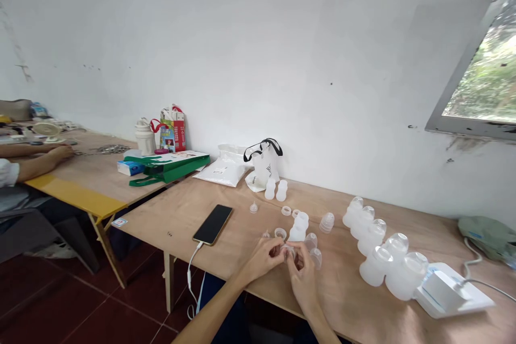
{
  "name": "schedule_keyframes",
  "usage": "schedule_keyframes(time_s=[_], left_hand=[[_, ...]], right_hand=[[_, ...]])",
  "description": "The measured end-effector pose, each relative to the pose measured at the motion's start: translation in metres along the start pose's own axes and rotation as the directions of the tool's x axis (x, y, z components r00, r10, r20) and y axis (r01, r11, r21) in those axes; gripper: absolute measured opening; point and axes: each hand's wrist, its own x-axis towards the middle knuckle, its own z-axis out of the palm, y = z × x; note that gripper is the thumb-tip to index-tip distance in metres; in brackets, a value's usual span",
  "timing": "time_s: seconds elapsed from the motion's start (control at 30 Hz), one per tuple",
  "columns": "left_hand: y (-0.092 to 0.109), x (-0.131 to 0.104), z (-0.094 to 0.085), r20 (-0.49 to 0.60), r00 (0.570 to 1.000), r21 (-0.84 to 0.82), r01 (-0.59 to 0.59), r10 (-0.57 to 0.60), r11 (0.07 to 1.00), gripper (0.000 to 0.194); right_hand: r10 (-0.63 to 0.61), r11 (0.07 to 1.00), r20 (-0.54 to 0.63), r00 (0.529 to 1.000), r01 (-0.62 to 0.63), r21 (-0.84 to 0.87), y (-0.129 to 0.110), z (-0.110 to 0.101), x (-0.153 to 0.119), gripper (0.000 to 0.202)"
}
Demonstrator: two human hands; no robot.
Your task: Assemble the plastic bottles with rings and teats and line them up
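Soft daylight fills the room, entering from the window at three o'clock, where the greenery outside is washed out and overexposed. The white wall is evenly lit, dimming a little toward nine o'clock. Shadows on the table are faint and diffuse. The floor at seven o'clock is dark. Wide-angle distortion tilts the window frame and bends lines near the edges. The phone screen shows only slight sheen. Fine detail is soft throughout, most at the corners.

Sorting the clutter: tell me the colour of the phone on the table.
Black; the phone shows best in the head view, with a white cable plugged in.
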Motion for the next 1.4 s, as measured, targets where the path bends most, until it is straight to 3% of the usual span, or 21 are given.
schedule_keyframes(time_s=[0.27,0.47,0.7,0.87,1.13,1.4], left_hand=[[-0.011,0.000,0.006,0.008,0.999,0.026,-0.032,0.031,0.999,0.030],[-0.002,-0.001,0.002,-0.048,0.999,0.031,-0.017,0.018,0.999,0.032],[0.008,-0.003,0.000,-0.032,0.999,-0.008,-0.015,0.015,1.000,0.037],[0.009,-0.004,-0.002,-0.045,0.999,-0.047,-0.016,0.014,0.999,0.043],[0.008,-0.003,-0.004,-0.045,0.998,-0.054,-0.034,0.031,0.998,0.037],[0.003,0.000,-0.004,-0.020,1.000,-0.050,-0.022,0.021,0.999,0.032]], right_hand=[[-0.009,1.000,0.005,1.000,0.009,-0.020,-0.002,0.000,-0.001,0.029],[0.022,0.999,-0.028,0.999,-0.023,-0.024,-0.002,0.000,0.000,0.030],[0.031,0.989,-0.026,0.999,-0.027,0.143,-0.009,-0.002,-0.002,0.028],[0.001,0.974,0.038,0.999,-0.010,0.226,-0.014,-0.002,-0.005,0.029],[0.053,0.972,-0.016,0.998,-0.048,0.232,-0.009,0.001,-0.007,0.033],[0.078,0.992,-0.008,0.997,-0.077,0.099,-0.004,-0.002,-0.004,0.031]])
